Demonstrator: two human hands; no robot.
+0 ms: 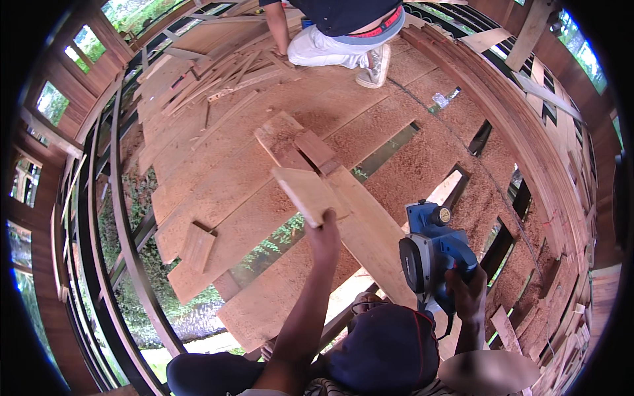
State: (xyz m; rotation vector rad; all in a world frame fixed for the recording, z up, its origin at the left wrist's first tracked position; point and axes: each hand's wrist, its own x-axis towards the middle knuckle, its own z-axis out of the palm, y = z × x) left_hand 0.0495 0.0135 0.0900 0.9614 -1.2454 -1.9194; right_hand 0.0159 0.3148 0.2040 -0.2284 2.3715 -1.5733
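Observation:
My left hand (322, 224) grips the near end of a short, pale wooden board (305, 193), thumb on top. The board is tilted over a long wooden plank (373, 234) that runs from the floor's middle toward me. A reddish wood block (316, 152) lies near the plank's far end, beside a narrow dark gap. My right hand (465, 290) is wrapped round the handle of a blue and grey electric hand planer (436, 251), held to the right of the plank. Whether the planer touches the plank I cannot tell.
Shavings cover the loose floorboards (198, 165), with open gaps between them. A person in white trousers (330, 47) kneels at the far side near wood strips (224, 79). A cable (456, 135) crosses on the right by stacked planks (508, 125). A dark cap (389, 350) blocks the lower middle.

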